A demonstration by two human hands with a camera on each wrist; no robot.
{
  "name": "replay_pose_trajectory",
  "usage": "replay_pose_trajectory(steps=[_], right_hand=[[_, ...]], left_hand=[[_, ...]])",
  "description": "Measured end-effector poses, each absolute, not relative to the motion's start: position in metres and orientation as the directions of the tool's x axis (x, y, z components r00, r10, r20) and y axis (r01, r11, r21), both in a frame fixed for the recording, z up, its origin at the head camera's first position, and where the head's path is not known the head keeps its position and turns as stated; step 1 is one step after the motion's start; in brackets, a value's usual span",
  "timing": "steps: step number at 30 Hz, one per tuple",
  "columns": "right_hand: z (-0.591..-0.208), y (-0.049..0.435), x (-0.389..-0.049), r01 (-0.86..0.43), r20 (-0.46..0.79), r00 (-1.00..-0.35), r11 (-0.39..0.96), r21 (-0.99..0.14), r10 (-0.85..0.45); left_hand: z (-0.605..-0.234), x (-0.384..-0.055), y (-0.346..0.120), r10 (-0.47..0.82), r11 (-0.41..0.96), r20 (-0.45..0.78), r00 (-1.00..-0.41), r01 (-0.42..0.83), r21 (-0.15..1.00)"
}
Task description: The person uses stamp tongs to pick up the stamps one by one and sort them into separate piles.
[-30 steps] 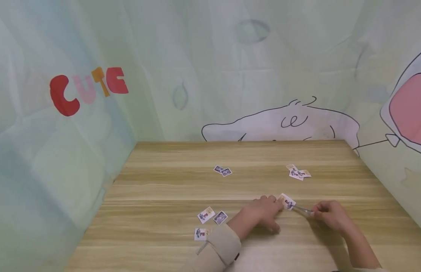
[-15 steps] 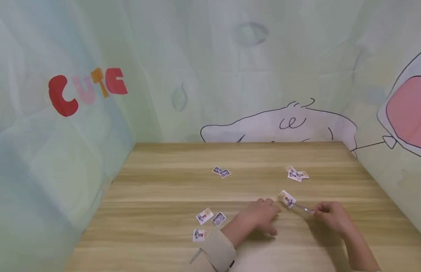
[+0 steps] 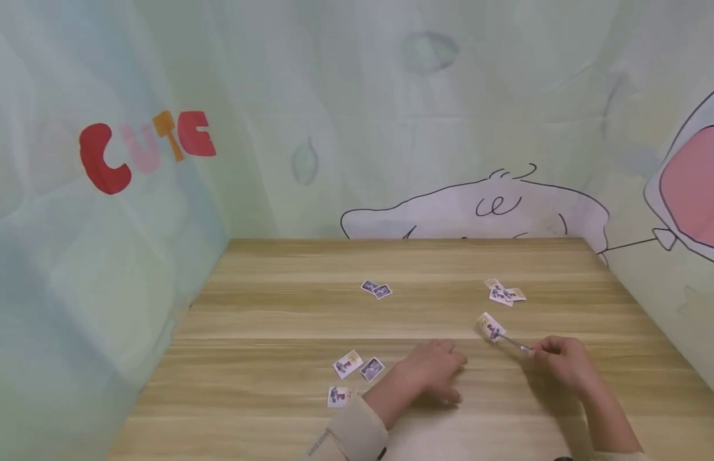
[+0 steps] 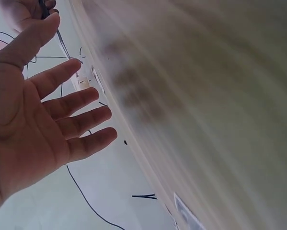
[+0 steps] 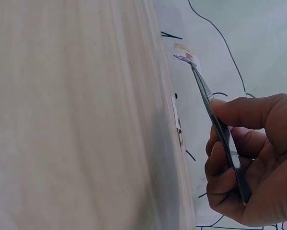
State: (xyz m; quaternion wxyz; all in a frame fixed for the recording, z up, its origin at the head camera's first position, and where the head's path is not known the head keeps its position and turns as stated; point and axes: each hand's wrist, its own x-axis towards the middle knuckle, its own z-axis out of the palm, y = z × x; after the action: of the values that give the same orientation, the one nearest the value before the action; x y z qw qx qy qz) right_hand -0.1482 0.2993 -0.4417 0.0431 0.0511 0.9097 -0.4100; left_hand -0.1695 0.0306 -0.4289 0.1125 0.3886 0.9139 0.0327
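Observation:
My right hand (image 3: 564, 362) pinches a pair of metal tweezers (image 5: 219, 127) between thumb and fingers. The tweezer tips grip one edge of a small picture sticker (image 3: 490, 327), printed in yellow, red and purple on white. In the right wrist view the sticker (image 5: 185, 53) shows at the tips, raised off the tabletop. My left hand (image 3: 431, 370) hovers low over the table to the left of it, holding nothing. Its fingers are spread and nearly straight in the left wrist view, where the palm (image 4: 28, 120) shows.
Several similar stickers (image 3: 501, 294) lie overlapped at the back right of the wooden table (image 3: 276, 320). Two purple ones (image 3: 376, 289) overlap at the back middle. At front left lie a colourful sticker (image 3: 348, 364), a purple one (image 3: 371, 369) and another (image 3: 338, 396) beside my left sleeve.
The sticker in the tweezers has moved a little away from me, towards the back stickers. My left hand has drawn back to the left, away from the sticker's edge.

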Motion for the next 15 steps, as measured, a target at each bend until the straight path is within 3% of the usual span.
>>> replay_pose_trajectory(steps=[8,15], right_hand=[[-0.44,0.306,-0.156,0.138,-0.094,-0.99,0.692,-0.708,0.102],[-0.433,0.309,-0.161,0.202,-0.152,-0.979,0.664,-0.72,0.134]], left_hand=[[-0.427,-0.164,0.021,0.713,0.701,-0.17,-0.68,0.692,0.173],[-0.424,-0.157,0.011,0.709,0.705,-0.157,-0.688,0.683,0.19]])
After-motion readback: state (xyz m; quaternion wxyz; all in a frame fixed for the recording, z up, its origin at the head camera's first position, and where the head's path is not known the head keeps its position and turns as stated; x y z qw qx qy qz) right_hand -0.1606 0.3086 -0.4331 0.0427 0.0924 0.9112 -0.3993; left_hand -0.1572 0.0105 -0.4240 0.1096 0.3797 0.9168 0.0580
